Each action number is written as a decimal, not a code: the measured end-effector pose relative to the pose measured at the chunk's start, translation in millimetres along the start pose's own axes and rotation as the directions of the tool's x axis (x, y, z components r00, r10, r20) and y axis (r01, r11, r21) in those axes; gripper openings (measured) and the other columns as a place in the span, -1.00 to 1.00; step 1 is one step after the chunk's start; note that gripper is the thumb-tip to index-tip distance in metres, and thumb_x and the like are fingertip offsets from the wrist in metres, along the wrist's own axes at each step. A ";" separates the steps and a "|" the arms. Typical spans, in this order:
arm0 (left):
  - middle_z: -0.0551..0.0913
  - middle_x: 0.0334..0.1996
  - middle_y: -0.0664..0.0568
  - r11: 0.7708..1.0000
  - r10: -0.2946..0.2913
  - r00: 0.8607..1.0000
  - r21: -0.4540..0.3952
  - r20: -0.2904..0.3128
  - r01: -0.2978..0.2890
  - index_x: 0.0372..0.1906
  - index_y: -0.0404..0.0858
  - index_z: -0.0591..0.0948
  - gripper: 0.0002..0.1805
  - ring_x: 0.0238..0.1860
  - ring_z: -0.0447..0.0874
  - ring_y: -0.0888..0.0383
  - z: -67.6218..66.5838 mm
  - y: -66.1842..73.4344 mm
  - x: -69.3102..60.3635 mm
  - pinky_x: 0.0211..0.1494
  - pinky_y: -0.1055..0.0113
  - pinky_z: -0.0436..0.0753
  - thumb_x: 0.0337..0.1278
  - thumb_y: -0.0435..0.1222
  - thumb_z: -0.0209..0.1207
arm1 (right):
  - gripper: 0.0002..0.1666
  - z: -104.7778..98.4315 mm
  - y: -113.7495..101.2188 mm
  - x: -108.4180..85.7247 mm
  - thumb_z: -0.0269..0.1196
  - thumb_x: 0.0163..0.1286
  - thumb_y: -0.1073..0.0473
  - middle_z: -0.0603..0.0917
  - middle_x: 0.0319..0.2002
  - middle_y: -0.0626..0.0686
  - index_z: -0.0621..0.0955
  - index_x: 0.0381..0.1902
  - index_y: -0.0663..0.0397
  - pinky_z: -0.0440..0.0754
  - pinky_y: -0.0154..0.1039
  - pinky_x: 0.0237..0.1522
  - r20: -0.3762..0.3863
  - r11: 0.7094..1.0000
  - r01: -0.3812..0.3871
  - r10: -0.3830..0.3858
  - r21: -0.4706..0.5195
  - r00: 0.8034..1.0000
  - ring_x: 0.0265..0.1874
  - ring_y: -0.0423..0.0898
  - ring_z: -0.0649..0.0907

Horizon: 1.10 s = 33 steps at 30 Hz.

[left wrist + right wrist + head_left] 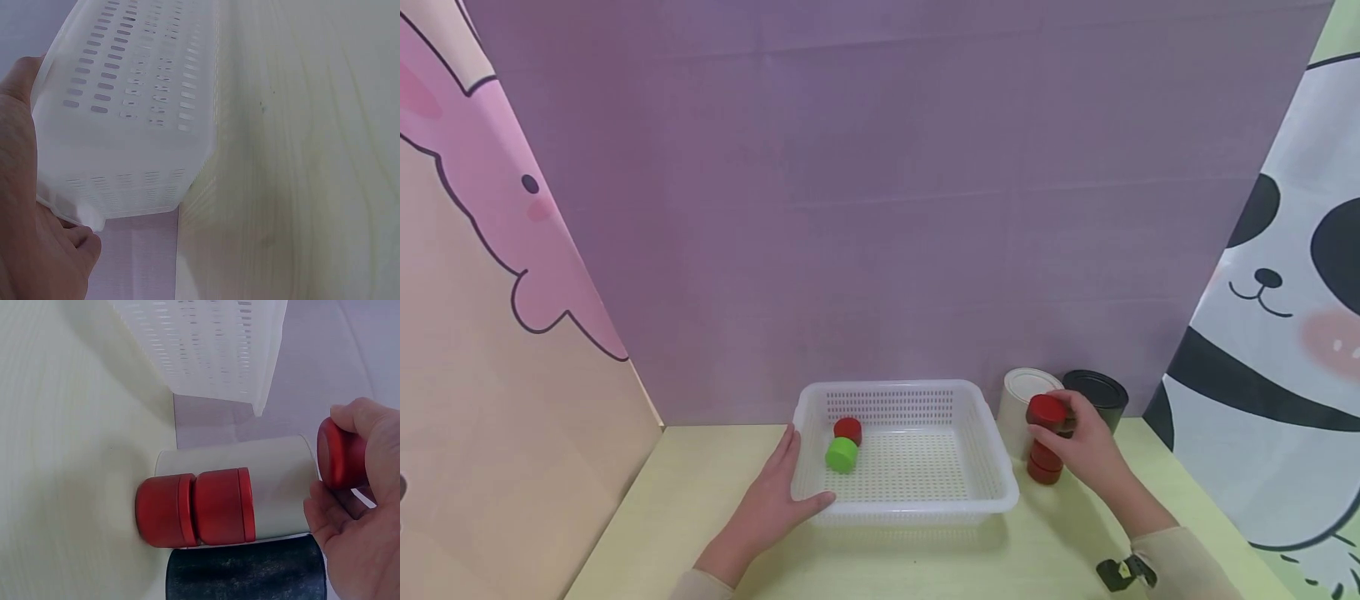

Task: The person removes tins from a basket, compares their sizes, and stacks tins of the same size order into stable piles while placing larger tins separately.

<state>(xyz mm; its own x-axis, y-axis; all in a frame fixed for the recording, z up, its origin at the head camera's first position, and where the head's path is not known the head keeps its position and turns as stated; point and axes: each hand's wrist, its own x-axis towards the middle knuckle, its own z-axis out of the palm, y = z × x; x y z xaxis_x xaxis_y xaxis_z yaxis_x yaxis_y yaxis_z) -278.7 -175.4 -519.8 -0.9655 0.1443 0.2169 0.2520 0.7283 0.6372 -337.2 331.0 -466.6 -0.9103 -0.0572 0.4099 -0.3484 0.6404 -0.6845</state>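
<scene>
My right hand [1093, 454] pinches a small red canister [340, 456] between thumb and fingers, held up above a stack. That stack is two more red canisters, a lower one [164, 512] and an upper one [219, 507], standing on the table right of a white plastic basket [917, 507]. My left hand [763, 508] grips the basket at its front left corner, thumb along the front rim, fingers on the left side. Inside the basket, toward the left, a red canister [848, 428] sits behind a bright green one [841, 456].
Behind the stack stand a tall white can [1013, 417] and a black can [1101, 390], close together. A purple backdrop [880, 208] rises behind the pale table [880, 567]. Printed side panels show a pink figure [497, 183] and a panda [1270, 400].
</scene>
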 end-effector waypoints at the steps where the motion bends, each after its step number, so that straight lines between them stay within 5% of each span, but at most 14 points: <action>1: -0.10 0.83 -0.10 1.000 0.002 1.000 -0.004 -0.002 -0.002 0.82 -0.29 -0.02 0.38 0.77 0.02 -0.26 0.0 0.1 0.0 0.66 -0.30 0.30 0.20 0.25 0.52 | -0.22 -0.1 0.7 -1.2 0.53 0.47 0.18 0.66 0.20 0.31 0.42 0.47 0.32 0.68 -0.39 -0.05 -0.004 1.000 -0.005 0.005 0.002 1.000 0.07 0.22 0.71; 18: -0.10 0.83 -0.10 1.000 0.008 1.000 -0.017 0.002 -0.008 0.82 -0.30 -0.02 0.37 0.77 0.01 -0.26 -0.7 0.5 0.1 0.68 -0.30 0.26 0.22 0.24 0.51 | -0.20 2.9 21.7 -8.1 0.55 0.44 0.24 0.62 0.26 0.40 0.40 0.45 0.41 0.60 -0.52 -0.05 0.010 0.997 -0.073 0.073 -0.012 0.997 0.16 0.30 0.67; 33: -0.11 0.84 -0.08 1.000 -0.005 1.000 -0.020 0.007 0.006 0.82 -0.30 -0.02 0.36 0.78 -0.01 -0.24 0.1 0.2 1.6 0.68 -0.30 0.25 0.22 0.21 0.53 | -0.17 7.9 33.7 -11.9 0.56 0.44 0.20 0.61 0.27 0.45 0.39 0.45 0.44 0.68 -0.22 0.03 0.014 0.992 -0.119 0.120 -0.029 0.993 0.16 0.32 0.67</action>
<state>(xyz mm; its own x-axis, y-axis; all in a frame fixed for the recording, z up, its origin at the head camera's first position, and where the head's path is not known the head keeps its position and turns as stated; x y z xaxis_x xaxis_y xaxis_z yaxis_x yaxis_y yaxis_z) -280.2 -175.0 -519.4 -0.9672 0.1449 0.2085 0.2479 0.7154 0.6532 -339.9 347.3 -499.3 -0.9485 0.0096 0.3166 -0.2305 0.6647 -0.7107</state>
